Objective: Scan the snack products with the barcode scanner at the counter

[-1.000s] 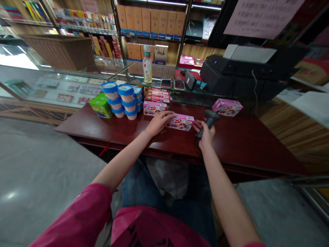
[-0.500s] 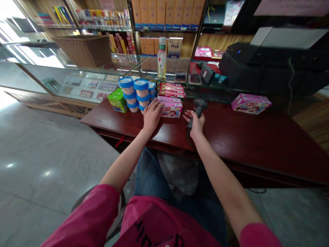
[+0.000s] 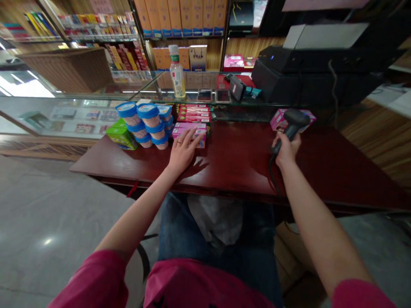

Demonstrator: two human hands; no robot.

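My right hand grips a dark barcode scanner by its handle, its cable trailing down to the counter edge. Partly covered by the scanner, a pink and purple box sits on the counter just beyond. My left hand has its fingers spread in front of the stacked pink boxes; whether the fingertips touch them I cannot tell. Left of that hand are stacked tubs with blue lids and a green box. Red packs lie behind the pink boxes.
The dark red wooden counter runs below a glass display case. On the glass stand a drink bottle and a small black device. A wicker basket is at left, a black machine at right.
My right hand has carried the scanner rightward, up to the lone pink box. My left hand has drawn slightly back from the stacked boxes, fingers spreading. The view has turned right.
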